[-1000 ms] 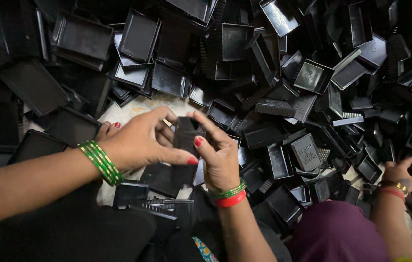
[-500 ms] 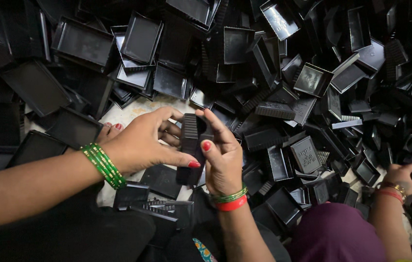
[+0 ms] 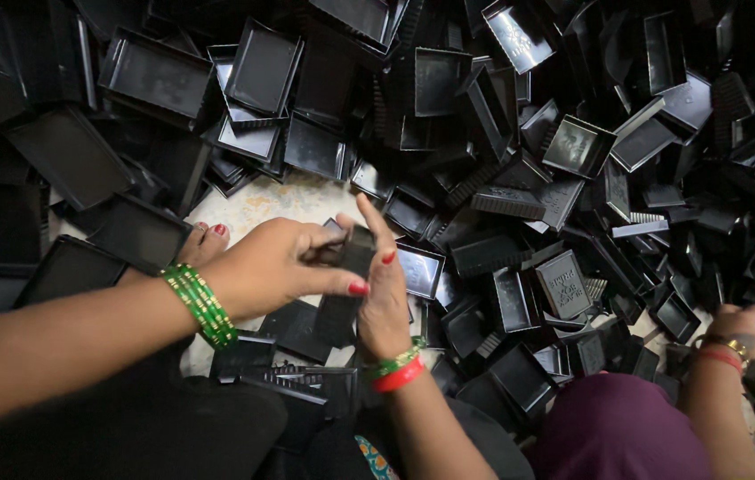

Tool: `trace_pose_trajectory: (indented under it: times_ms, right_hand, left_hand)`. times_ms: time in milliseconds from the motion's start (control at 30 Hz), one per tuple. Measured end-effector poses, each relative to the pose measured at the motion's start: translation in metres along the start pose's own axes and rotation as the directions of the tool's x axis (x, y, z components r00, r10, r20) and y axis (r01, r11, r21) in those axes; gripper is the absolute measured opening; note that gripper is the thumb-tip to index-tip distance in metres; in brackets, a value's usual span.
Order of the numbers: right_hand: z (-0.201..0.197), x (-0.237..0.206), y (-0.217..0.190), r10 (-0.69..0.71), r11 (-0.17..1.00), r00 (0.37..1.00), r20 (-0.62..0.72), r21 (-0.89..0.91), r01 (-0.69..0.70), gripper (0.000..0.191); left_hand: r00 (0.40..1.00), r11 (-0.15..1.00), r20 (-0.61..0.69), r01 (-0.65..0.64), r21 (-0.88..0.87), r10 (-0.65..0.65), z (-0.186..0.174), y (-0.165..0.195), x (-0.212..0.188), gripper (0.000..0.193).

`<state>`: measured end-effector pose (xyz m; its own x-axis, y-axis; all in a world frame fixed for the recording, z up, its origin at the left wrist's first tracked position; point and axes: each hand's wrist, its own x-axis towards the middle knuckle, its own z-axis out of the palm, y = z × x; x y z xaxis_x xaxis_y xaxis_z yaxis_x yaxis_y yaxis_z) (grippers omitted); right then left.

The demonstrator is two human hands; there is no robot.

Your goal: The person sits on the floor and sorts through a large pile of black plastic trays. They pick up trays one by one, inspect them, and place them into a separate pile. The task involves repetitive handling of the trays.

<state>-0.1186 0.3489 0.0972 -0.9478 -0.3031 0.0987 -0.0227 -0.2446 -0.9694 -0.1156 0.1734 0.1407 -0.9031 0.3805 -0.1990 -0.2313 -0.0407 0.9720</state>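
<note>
Both my hands meet over a stack of small black plastic trays (image 3: 344,289) held on edge. My left hand (image 3: 273,265), green bangles on its wrist, wraps over the stack from the left, thumb pressed on its side. My right hand (image 3: 385,293), with green and red bangles, cups the stack from the right, index finger pointing up. Under my hands lie more black trays (image 3: 293,324) and a ribbed stack (image 3: 306,384). My bare foot (image 3: 204,242) with red nails shows on the pale floor to the left.
A large heap of black rectangular trays (image 3: 573,142) covers the floor ahead and to both sides. Larger trays (image 3: 151,76) lie at the upper left. Another person in a purple cloth (image 3: 613,431) sits at the lower right, their hand (image 3: 746,324) on the heap.
The stack has turned more upright between my hands and both hands have closed tighter around it. The other person's hand has shifted slightly on the heap.
</note>
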Motion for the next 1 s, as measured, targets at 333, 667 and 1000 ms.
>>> trace_pose_trajectory:
  times_ms: [333, 667, 1000]
  right_hand:
    - [-0.011, 0.003, 0.046, -0.137, 0.823, 0.960, -0.243, -0.567, -0.026, 0.046]
    - [0.005, -0.019, 0.042, 0.366, 0.401, 0.820, 0.439, -0.870, 0.287, 0.037]
    - [-0.012, 0.033, 0.046, 0.093, 0.338, 0.957, 0.276, -0.912, 0.231, 0.039]
  left_hand:
    - [0.967, 0.812, -0.190, 0.249, 0.528, -0.172, 0.001, -0.013, -0.002, 0.039]
    - [0.964, 0.127, -0.191, 0.216, 0.968, -0.185, -0.071, -0.052, -0.022, 0.085]
    - [0.964, 0.164, -0.244, 0.259, 0.952, -0.107, -0.098, -0.076, -0.024, 0.018]
